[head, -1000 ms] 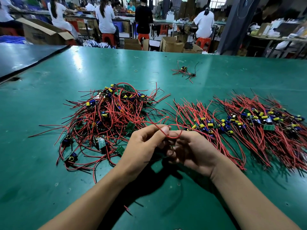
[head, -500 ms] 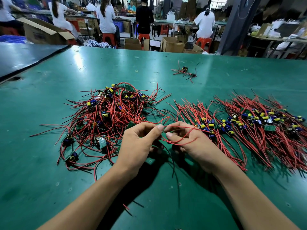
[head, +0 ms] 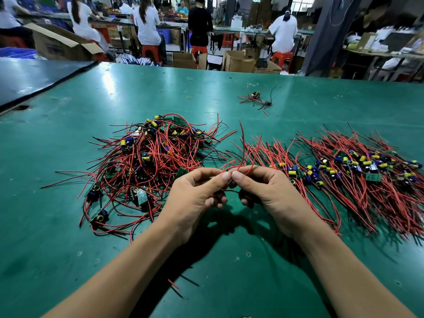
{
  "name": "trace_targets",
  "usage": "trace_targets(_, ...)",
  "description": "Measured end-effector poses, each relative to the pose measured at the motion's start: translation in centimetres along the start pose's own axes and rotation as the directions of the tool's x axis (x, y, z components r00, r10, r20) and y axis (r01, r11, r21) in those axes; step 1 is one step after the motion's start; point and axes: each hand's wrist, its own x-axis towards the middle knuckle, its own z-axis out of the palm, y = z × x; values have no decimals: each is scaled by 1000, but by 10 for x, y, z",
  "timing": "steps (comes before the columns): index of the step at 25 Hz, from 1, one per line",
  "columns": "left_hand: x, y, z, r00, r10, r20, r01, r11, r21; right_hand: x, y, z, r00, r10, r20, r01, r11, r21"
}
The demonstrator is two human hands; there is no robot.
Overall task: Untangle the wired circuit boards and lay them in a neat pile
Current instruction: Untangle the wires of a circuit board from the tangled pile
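Note:
A tangled heap of small circuit boards with red and black wires (head: 149, 166) lies left of centre on the green table (head: 68, 249). To the right, sorted boards lie in rows with their wires fanned out (head: 344, 173). Between the two, my left hand (head: 195, 198) and my right hand (head: 268, 193) meet thumb to thumb just above the table. Both pinch one small board and its red wires (head: 241, 157), which stick up and away from my fingers. A black wire runs between my lower fingers. The board itself is mostly hidden by my fingertips.
A small separate bunch of wired boards (head: 255, 99) lies farther back on the table. A dark table (head: 27, 81) adjoins at the far left. Beyond the far edge stand cardboard boxes (head: 238, 61) and seated people at benches.
My hands have drawn together until the thumbs touch. The red wire that looped low between them now stands upward. The heap and the sorted rows have not moved.

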Motion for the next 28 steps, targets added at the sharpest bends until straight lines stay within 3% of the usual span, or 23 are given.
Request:
trace_targets(3, 1, 4, 0, 992, -95, 80, 103, 989, -105, -1, -3, -3, 997, 17, 76, -23, 996, 89)
trace_targets(7, 0, 7, 0, 972, -170, 164, 188, 977, -99, 1, -5, -4, 987, 102, 121, -127, 968, 216)
trace_targets(12, -1, 6, -2, 946, -204, 251, 226, 972, -61, -4, -8, 1, 986, 42, 162, -65, 988, 141)
trace_targets(17, 1, 2, -1, 942, -220, 252, 241, 969, -53, -3, -9, 4, 998, 0, 58, -8, 989, 146)
trace_targets(24, 0, -2, 0, 970, -166, 178, 176, 984, -37, 4, -12, -1, 957, 34, -287, 40, 968, 248)
trace_targets(28, -4, -9, 1, 950, -174, 259, 162, 985, 67, 7, -12, -1, 926, 52, -375, 72, 948, 311)
